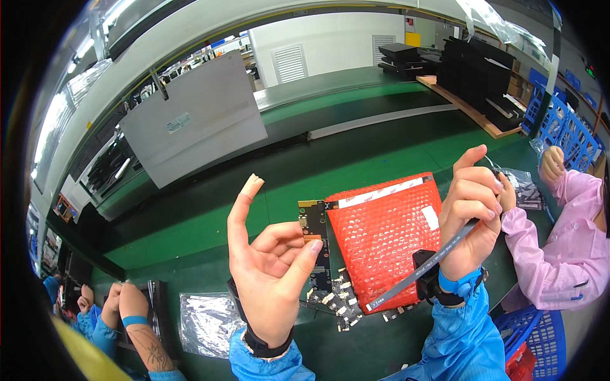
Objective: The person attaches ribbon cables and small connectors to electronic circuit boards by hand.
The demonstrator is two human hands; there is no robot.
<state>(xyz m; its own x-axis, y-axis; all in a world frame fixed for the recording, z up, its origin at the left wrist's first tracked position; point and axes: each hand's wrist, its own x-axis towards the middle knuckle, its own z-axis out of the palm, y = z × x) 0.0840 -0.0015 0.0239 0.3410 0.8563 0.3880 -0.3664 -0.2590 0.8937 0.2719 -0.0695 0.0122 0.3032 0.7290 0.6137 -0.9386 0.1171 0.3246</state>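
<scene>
At frame centre, a dark circuit board (312,219) is pinched by the left hand (270,276) between thumb and fingers; right of centre, a grey ribbon cable (410,278) is gripped in the right hand (469,206), overlapping a red bubble envelope (375,238).

Bubble mailer (381,235): on the worktable (349,352), behind the small boards
Small boards (346,303): scattered on the worktable, at the mailer's near edge
Circuit board (312,219): in the left hand (273,279) — left of the mailer
Ribbon cable (406,280): in the right hand (471,216) — across the mailer
Plastic bag (206,320): on the worktable, left of the left hand
Basket (548,343): right of the right forearm (460,336)
</scene>
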